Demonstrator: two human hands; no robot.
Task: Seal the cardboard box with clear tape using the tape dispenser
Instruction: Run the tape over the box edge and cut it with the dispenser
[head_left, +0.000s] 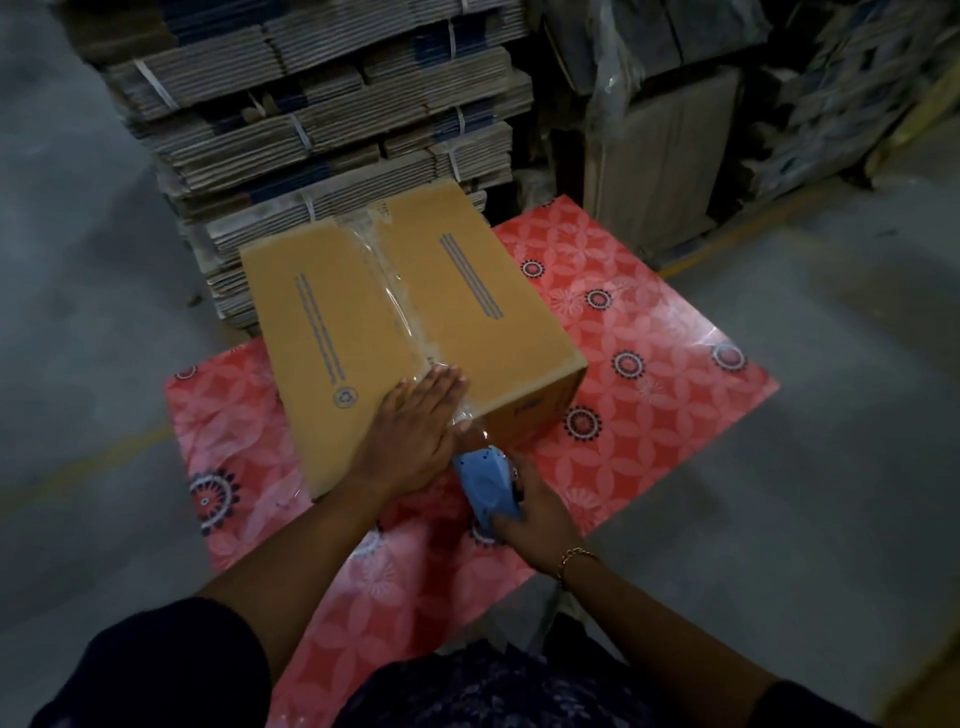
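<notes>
one cardboard box (363, 322) lies on a red floral mat (649, 364), one strip of clear tape (400, 306) along its centre seam, a recycling mark near its front corner. left hand (415, 436) presses flat and open on the tape; right hand (524, 514) grips one blue tape dispenser (488, 483) at the box's near edge. bundled flat cartons (322, 119) stack behind the box.

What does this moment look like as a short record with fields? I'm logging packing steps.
box: closed, lying on the mat
tape: clear strip along the top seam, reaching the near edge
left hand: flat, palm down on the tape at the box's near edge
right hand: gripping the dispenser
dispenser: blue, just below the box's near edge
behind the box: stacks of flat cardboard
stage: top seam taped, strip not yet cut
</notes>
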